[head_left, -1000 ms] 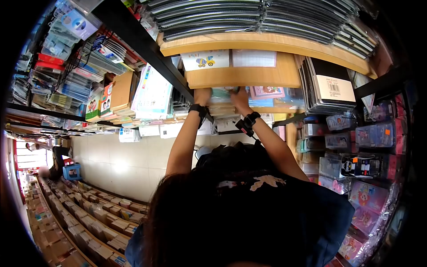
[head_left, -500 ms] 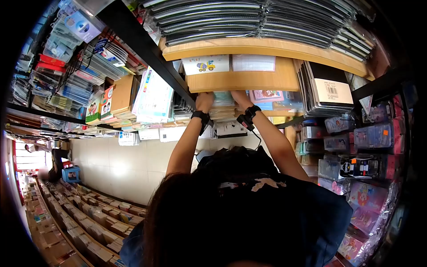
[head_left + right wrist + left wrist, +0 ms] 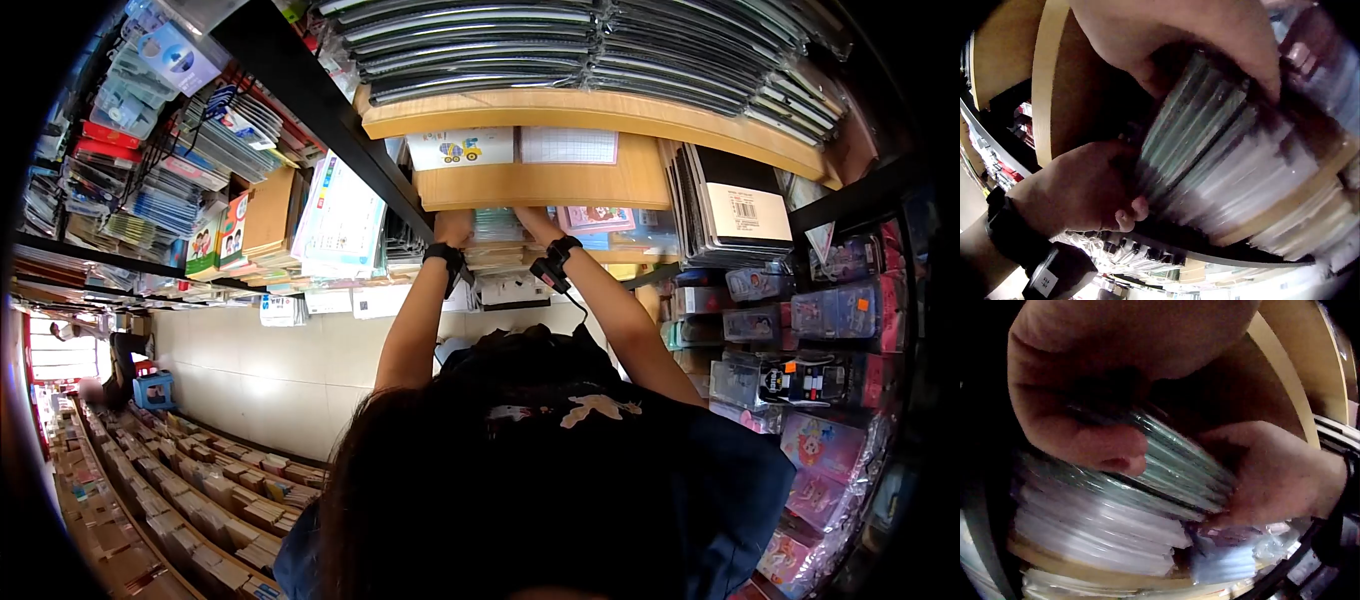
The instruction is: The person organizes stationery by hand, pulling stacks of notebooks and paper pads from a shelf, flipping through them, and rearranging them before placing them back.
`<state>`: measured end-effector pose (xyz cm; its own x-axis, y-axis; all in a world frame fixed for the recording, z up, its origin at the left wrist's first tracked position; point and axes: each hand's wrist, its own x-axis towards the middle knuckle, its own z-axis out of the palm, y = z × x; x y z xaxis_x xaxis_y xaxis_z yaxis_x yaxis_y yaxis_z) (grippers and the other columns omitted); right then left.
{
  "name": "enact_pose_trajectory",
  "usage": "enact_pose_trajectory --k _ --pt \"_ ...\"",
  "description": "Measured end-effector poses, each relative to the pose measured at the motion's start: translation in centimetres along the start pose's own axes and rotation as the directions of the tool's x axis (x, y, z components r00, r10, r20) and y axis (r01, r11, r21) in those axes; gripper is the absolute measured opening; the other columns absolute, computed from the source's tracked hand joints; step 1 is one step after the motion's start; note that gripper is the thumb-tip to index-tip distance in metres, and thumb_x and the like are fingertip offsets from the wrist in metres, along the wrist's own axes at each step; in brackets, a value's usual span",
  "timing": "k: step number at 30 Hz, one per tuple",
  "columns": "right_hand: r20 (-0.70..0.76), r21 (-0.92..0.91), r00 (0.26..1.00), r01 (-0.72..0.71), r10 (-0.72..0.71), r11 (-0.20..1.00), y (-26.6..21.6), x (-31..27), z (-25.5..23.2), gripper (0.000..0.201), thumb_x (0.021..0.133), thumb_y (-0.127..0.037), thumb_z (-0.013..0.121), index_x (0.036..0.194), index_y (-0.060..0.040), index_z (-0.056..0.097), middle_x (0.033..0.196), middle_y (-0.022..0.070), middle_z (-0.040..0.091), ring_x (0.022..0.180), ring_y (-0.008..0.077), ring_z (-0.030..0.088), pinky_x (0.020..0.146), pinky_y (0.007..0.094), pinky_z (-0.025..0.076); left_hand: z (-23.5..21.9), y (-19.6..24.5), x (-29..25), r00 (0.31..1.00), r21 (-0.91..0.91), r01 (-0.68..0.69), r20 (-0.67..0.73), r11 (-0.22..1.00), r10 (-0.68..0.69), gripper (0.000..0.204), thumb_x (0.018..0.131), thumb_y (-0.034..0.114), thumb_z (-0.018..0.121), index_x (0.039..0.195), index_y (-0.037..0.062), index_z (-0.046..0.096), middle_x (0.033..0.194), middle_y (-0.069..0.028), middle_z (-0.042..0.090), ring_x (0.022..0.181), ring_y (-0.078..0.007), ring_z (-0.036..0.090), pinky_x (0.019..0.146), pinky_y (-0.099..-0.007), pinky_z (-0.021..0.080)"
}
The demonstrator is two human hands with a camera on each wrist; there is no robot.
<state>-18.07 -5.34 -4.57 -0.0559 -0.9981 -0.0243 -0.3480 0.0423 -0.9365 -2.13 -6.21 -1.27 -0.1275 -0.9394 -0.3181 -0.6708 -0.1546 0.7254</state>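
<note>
We now have our left hand (image 3: 453, 227) and right hand (image 3: 531, 217) pushed deeper under the wooden shelf (image 3: 545, 183), gripping the stack of wrapped notebooks (image 3: 497, 226) from both ends.

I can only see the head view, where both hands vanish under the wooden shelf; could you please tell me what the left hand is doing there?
Observer: The left hand grips a stack of plastic-wrapped notebooks, its thumb pressed on the stack's edge.
Operator: Thank you. And the right hand, please?
Observer: The right hand holds the same stack from the opposite end, fingers curled over its top.
Operator: What lies beneath that stack?
Observer: More wrapped packs, resting on a wooden shelf board.
</note>
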Motion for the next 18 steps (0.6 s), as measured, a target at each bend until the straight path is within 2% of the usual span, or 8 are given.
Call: enact_pose_trajectory --k 1,3,8,12,15,16,17,18 --pt "-0.008 0.108 0.999 -0.046 0.047 0.993 -0.8 -0.5 -0.2 0.051 0.077 -0.038 0.047 0.109 0.0002 0.040 0.109 0.0102 0.043 0.096 0.0176 0.041 0.079 0.0280 0.035 0.5 -0.8 0.4 1.000 -0.004 0.004 -0.002 1.000 -0.004 0.036 0.079 0.029 0.034 0.103 0.0058 0.046 0.103 -0.0201 0.048 0.092 -0.0338 0.047 0.076 -0.0398 0.037" --pt "-0.021 0.168 0.995 -0.097 0.102 0.981 -2.1 -1.3 -0.1 0.051 0.076 -0.038 0.048 0.109 0.0000 0.040 0.109 0.0099 0.043 0.097 0.0176 0.041 0.079 0.0279 0.034 1.0 -1.6 0.9 0.897 0.319 -0.292 -0.236 0.902 0.374 0.035 0.079 0.031 0.032 0.100 0.0068 0.047 0.094 -0.0162 0.053 0.085 -0.0314 0.050 0.069 -0.0378 0.040" --pt "-0.022 0.289 0.993 -0.103 0.114 0.952 -3.5 -1.5 -0.8 0.050 0.076 -0.036 0.049 0.109 -0.0005 0.040 0.110 0.0094 0.042 0.099 0.0176 0.040 0.081 0.0278 0.033 0.6 0.3 -0.4 0.926 0.118 -0.162 -0.324 0.980 0.192 0.043 0.076 0.039 0.033 0.102 0.0074 0.047 0.102 -0.0179 0.049 0.092 -0.0351 0.046 0.075 -0.0399 0.037" --pt "-0.228 0.091 0.973 0.068 -0.045 0.994 -1.1 -0.9 0.9 0.049 0.073 -0.038 0.048 0.105 -0.0006 0.045 0.104 0.0145 0.049 0.097 0.0234 0.045 0.082 0.0308 0.033 0.8 0.5 -0.6 0.917 0.089 -0.161 -0.354 0.983 0.183 0.044 0.076 0.040 0.033 0.103 0.0072 0.047 0.103 -0.0179 0.048 0.094 -0.0347 0.045 0.076 -0.0396 0.037" --pt "-0.100 0.178 0.995 -0.001 0.020 0.984 -0.8 -1.1 0.1 0.047 0.075 -0.038 0.045 0.101 0.0003 0.047 0.100 0.0157 0.051 0.097 0.0258 0.045 0.082 0.0308 0.033 1.0 -0.7 0.0 0.920 0.081 -0.210 -0.321 0.974 0.225 0.045 0.077 0.040 0.033 0.104 0.0066 0.046 0.105 -0.0183 0.048 0.096 -0.0345 0.044 0.078 -0.0390 0.036" --pt "0.009 0.233 0.989 -0.148 0.150 0.961 -1.9 -1.5 -0.7 0.046 0.077 -0.036 0.044 0.105 0.0009 0.043 0.103 0.0138 0.048 0.098 0.0228 0.043 0.082 0.0296 0.032 1.2 -1.1 0.5 0.921 0.079 -0.208 -0.319 0.975 0.222 0.045 0.077 0.040 0.033 0.104 0.0066 0.046 0.105 -0.0183 0.048 0.096 -0.0345 0.044 0.078 -0.0390 0.036" --pt "0.123 0.270 0.955 -0.294 0.270 0.917 -2.5 -1.7 -1.2 0.046 0.080 -0.034 0.042 0.110 0.0014 0.038 0.106 0.0119 0.044 0.098 0.0198 0.040 0.082 0.0284 0.031 1.3 -1.4 1.1 0.949 -0.001 -0.158 -0.277 0.988 0.151 0.046 0.077 0.041 0.032 0.104 0.0063 0.046 0.105 -0.0181 0.047 0.096 -0.0345 0.044 0.078 -0.0390 0.035" --pt "0.123 0.269 0.955 -0.295 0.271 0.917 -1.5 -1.6 -0.6 0.046 0.080 -0.034 0.042 0.110 0.0014 0.038 0.106 0.0119 0.044 0.098 0.0198 0.040 0.082 0.0284 0.031 1.3 -1.6 1.6 0.970 -0.080 -0.102 -0.230 0.992 0.081 0.047 0.077 0.042 0.031 0.104 0.0061 0.046 0.106 -0.0179 0.047 0.097 -0.0344 0.043 0.079 -0.0389 0.035"
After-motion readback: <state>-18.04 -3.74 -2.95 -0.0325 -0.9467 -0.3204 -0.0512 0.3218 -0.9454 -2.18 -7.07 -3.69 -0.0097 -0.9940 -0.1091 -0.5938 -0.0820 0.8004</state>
